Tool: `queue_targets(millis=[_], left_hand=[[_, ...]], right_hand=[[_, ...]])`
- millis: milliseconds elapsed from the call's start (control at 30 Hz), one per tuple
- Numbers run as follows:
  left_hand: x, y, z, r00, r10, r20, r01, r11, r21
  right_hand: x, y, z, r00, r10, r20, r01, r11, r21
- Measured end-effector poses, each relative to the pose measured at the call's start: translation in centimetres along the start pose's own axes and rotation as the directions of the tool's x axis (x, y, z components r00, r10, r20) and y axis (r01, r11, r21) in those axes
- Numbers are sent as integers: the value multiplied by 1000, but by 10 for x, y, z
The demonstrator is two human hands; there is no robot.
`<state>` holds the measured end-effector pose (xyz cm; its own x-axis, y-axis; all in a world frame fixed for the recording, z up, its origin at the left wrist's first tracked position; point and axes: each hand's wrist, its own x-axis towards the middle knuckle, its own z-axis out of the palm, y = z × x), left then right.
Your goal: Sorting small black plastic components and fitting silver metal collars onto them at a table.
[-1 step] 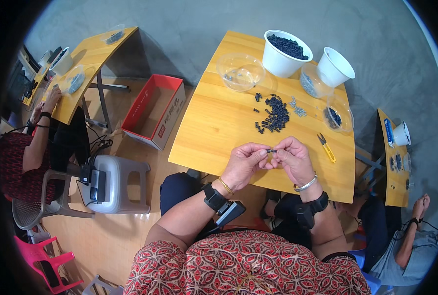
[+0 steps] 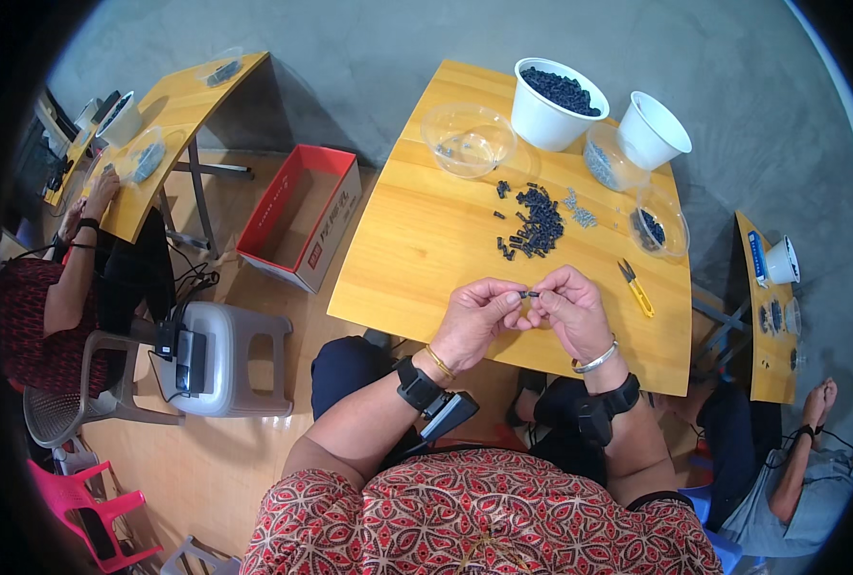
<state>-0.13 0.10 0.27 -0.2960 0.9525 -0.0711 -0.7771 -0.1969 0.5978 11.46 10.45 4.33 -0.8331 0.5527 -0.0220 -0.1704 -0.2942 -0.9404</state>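
Note:
Over the near part of the wooden table, my left hand and my right hand meet at the fingertips. Between them they pinch a small black plastic piece, one hand at each end; its details are too small to make out. Just beyond my hands lies a loose pile of small black plastic pieces, with a few strays at its left. Small grey metal parts lie scattered beside that pile. To the right of my hands rest yellow-handled thread snips, blades pointing away.
A white bucket of black pieces, a tilted white bucket and clear plastic bowls stand along the far side. A red-and-white box and a grey stool are at left. Co-workers sit at tables on both sides.

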Motion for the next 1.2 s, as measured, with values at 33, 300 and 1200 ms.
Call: queue_targets(millis=[33,300,1200], left_hand=[[0,1,1,1000,6,0,-6,999,31],[-3,-1,3,998,64,25,-67,984,167],[0,-6,2,998,58,3,-58,986,158]], right_hand=[[0,0,0,1000,3,-11,-3,1000,-8],[-2,0,-4,999,22,30,-19,994,-112],[-17,8,1,989,-142,-30,94,789,-607]])
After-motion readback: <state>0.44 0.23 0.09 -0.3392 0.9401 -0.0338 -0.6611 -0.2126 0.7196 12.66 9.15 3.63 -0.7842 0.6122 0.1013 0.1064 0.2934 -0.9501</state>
